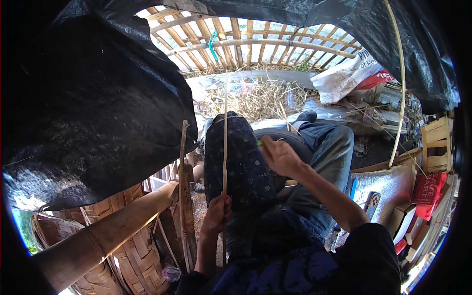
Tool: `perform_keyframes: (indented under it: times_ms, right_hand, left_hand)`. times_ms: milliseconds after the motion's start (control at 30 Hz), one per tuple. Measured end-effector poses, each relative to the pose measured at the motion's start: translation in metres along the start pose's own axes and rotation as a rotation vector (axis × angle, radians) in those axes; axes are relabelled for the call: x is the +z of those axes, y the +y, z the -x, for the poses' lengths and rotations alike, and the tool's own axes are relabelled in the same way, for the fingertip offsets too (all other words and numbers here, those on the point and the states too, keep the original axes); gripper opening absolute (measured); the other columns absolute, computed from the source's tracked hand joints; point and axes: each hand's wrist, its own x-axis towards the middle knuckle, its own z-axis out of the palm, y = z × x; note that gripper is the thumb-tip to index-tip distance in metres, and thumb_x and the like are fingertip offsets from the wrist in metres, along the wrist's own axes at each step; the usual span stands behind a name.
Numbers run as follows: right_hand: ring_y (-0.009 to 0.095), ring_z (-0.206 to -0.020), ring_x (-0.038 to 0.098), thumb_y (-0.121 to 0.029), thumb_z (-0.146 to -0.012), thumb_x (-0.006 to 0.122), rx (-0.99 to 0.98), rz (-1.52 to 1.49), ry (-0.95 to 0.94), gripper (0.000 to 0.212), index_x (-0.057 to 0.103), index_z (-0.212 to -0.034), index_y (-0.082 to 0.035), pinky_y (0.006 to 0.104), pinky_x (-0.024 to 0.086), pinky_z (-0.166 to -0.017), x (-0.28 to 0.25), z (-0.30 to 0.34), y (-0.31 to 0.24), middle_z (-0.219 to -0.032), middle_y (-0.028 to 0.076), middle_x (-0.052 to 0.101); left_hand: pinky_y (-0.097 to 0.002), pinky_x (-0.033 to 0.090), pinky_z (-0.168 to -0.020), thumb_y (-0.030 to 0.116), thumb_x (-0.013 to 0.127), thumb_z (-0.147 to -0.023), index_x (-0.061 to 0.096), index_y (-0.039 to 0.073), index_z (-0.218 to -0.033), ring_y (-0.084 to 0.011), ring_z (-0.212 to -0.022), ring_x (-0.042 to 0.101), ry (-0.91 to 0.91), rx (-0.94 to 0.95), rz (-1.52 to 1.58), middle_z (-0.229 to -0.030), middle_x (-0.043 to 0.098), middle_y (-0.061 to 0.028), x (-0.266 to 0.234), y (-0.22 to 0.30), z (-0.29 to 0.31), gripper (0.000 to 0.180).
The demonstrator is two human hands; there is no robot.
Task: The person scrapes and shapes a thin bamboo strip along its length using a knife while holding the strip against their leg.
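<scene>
My left hand (217,212) is closed around a long, thin bamboo strip (225,152). The strip stands lengthwise in front of me, running past a dark cloth with pale star-like figures (246,162) that covers my left leg. To the right of the strip, my right hand (281,156) is curled in a fist, slightly blurred. A bit of something green (260,142) shows at its fingers; the rest is hidden in the grip, so its kind cannot be made out. The right hand is apart from the strip.
A thick bamboo pole (98,241) and woven bamboo (135,246) lie at the left. Black sheeting (93,113) hangs over that side. Beyond my legs are a black tire (290,140), dry shavings (260,101) and a slatted bamboo fence (255,44). Boxes (403,219) stand at right.
</scene>
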Motion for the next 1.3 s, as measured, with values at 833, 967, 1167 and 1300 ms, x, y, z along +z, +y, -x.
perform_keyframes:
  times_ms: [833,967,1167,1300]
  right_hand:
    - [0.036,-0.068,0.061,-0.039,-0.094,0.036,0.223,0.231,-0.471,0.045,0.057,-0.077,-0.002,0.0434,0.05,-0.064,0.031,-0.042,0.006,-0.07,0.017,0.061]
    - [0.037,-0.075,0.061,-0.038,-0.094,0.035,0.07,0.419,-0.354,0.044,0.059,-0.084,-0.002,0.0441,0.049,-0.069,0.036,-0.056,0.078,-0.076,0.02,0.062]
    - [0.038,-0.073,0.058,-0.041,-0.094,0.029,0.495,0.046,0.061,0.054,0.055,-0.084,0.005,0.0464,0.044,-0.07,0.007,-0.05,0.095,-0.075,0.024,0.059]
    - [0.016,-0.052,0.046,-0.046,-0.093,0.035,0.837,-0.46,-0.104,0.052,0.048,-0.067,-0.002,0.0355,0.045,-0.053,0.006,-0.053,0.061,-0.059,0.005,0.046]
  left_hand:
    - [-0.0202,0.02,-0.04,0.037,0.037,-0.096,0.041,0.014,-0.069,-0.0027,-0.043,0.027,0.128,-0.124,-0.054,-0.055,0.028,0.0084,0.007,-0.022,0.088,0.036]
    - [-0.0204,0.021,-0.04,0.038,0.039,-0.095,0.041,0.014,-0.069,-0.0029,-0.045,0.028,0.151,-0.07,-0.322,-0.056,0.03,0.008,0.0,-0.029,0.12,0.036]
    - [-0.0201,0.022,-0.042,0.038,0.043,-0.094,0.044,0.013,-0.071,-0.003,-0.049,0.032,0.153,-0.239,0.014,-0.059,0.033,0.0081,-0.004,-0.047,0.091,0.034]
    - [-0.02,0.022,-0.046,0.038,0.043,-0.094,0.047,0.012,-0.073,-0.0027,-0.052,0.031,0.106,-0.161,-0.106,-0.06,0.035,0.0084,-0.012,-0.05,0.076,0.034]
